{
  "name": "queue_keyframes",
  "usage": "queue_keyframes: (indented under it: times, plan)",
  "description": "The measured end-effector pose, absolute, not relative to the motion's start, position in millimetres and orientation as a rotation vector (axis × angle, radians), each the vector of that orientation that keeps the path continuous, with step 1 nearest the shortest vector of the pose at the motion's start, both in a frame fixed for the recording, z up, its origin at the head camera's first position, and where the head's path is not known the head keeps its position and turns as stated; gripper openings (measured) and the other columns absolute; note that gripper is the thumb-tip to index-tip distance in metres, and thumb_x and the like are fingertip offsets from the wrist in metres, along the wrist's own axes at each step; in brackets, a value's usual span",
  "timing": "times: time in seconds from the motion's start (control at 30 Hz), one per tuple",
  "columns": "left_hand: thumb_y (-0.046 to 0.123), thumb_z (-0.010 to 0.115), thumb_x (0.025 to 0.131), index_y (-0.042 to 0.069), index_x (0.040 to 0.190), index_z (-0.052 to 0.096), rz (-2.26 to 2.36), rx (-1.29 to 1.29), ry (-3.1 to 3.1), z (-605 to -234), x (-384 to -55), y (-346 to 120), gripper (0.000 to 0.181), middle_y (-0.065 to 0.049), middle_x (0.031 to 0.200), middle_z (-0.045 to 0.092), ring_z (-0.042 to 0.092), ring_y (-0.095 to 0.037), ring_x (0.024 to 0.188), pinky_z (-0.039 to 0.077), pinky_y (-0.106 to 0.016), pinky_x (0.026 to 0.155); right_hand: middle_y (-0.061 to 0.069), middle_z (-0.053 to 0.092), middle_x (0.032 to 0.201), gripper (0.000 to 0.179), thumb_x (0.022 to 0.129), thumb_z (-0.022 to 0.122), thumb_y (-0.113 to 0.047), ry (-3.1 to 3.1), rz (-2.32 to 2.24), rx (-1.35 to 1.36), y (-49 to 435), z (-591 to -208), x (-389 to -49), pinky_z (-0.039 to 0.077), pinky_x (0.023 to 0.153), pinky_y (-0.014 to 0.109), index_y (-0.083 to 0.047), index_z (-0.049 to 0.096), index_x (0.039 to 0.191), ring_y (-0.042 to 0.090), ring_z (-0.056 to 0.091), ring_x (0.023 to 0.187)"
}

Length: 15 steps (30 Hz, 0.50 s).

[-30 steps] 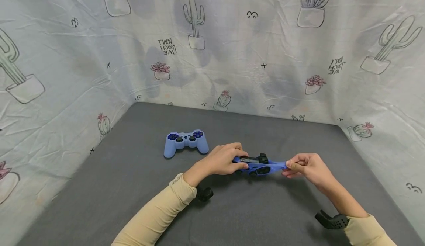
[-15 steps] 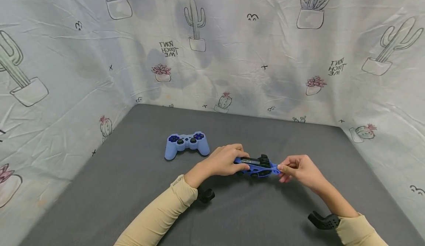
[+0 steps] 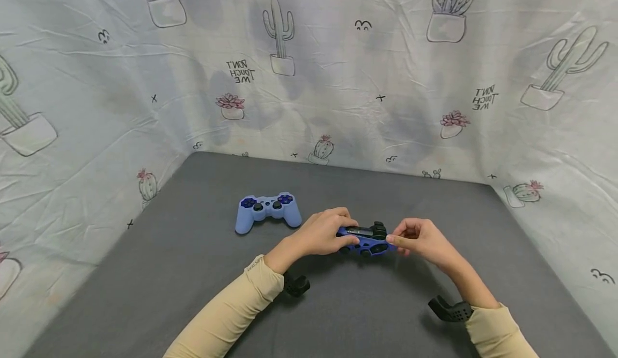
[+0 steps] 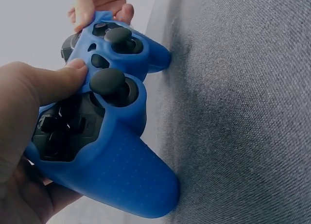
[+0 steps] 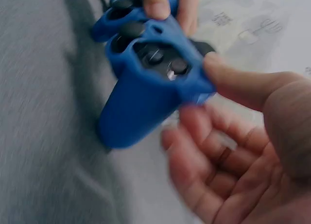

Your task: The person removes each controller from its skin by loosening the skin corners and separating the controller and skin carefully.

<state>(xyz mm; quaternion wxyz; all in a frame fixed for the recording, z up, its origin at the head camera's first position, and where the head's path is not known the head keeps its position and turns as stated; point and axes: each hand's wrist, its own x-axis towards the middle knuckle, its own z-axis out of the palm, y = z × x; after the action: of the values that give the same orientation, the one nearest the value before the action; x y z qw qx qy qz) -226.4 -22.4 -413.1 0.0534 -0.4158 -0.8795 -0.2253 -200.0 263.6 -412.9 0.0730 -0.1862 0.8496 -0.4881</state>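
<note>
A black game controller [image 3: 361, 231] in a blue silicone cover [image 4: 133, 173] stands on edge at the table's middle, its grips pointing down to the cloth. My left hand [image 3: 322, 232] holds its left end, thumb on the front face and fingers behind. At the other end my right hand [image 3: 425, 241] pinches the cover's upper edge between thumb and forefinger, the other fingers loosely bent below. In the right wrist view the cover [image 5: 138, 105] wraps the right grip, and its edge bunches near the buttons by my thumb. Part of the bare black back and triggers shows in the head view.
A second controller [image 3: 268, 211], in a lighter blue cover, lies face up to the left, beyond my left hand. The grey cloth-covered table [image 3: 338, 304] is bounded at the back and sides by a white curtain [image 3: 333, 79] printed with cacti.
My right hand has moved left towards the controller. The cover's edge, stretched out to the right earlier, now sits close around the right end. My left hand has kept its hold.
</note>
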Motion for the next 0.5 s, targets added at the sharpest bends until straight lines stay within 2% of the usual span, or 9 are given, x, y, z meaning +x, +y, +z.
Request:
queue_keyframes:
  times: [0.1, 0.23, 0.3, 0.5]
  plan:
    - [0.042, 0.066, 0.095, 0.016, 0.124, 0.070, -0.694, -1.270, -2.661, -412.1, -226.6, -23.2, 0.039, 0.007, 0.104, 0.058, 0.050, -0.003, 0.074, 0.041, -0.020, 0.057, 0.011, 0.064, 0.097, 0.031, 0.089, 0.076, -0.029, 2.654, -1.374, -0.578, 255.6, -410.6, -197.3, 0.053, 0.072, 0.041, -0.006, 0.064, 0.105, 0.031, 0.061, 0.086]
    - [0.041, 0.067, 0.094, 0.017, 0.123, 0.071, -0.700, -1.263, -2.660, -410.7, -226.3, -25.2, 0.038, 0.008, 0.103, 0.058, 0.050, -0.004, 0.074, 0.041, -0.020, 0.057, 0.006, 0.061, 0.115, 0.054, 0.085, 0.080, -0.033, 2.746, -1.262, -0.701, 240.6, -412.2, -196.9, 0.050, 0.087, 0.044, -0.006, 0.057, 0.125, 0.025, 0.058, 0.105]
    - [0.042, 0.067, 0.094, 0.018, 0.123, 0.071, -0.697, -1.258, -2.666, -410.5, -225.8, -25.8, 0.038, 0.008, 0.103, 0.058, 0.049, -0.004, 0.073, 0.041, -0.020, 0.056, 0.006, 0.061, 0.116, 0.058, 0.084, 0.080, -0.035, 2.768, -1.238, -0.760, 233.8, -414.6, -197.2, 0.049, 0.087, 0.046, -0.006, 0.056, 0.128, 0.026, 0.059, 0.106]
    - [0.044, 0.068, 0.092, 0.018, 0.120, 0.072, -0.703, -1.250, -2.680, -410.3, -224.8, -25.4, 0.038, 0.008, 0.103, 0.059, 0.050, -0.003, 0.073, 0.042, -0.019, 0.056, 0.001, 0.064, 0.110, 0.047, 0.083, 0.081, -0.032, 2.800, -1.326, -0.755, 222.6, -420.7, -195.8, 0.052, 0.079, 0.043, -0.012, 0.063, 0.121, 0.024, 0.063, 0.096]
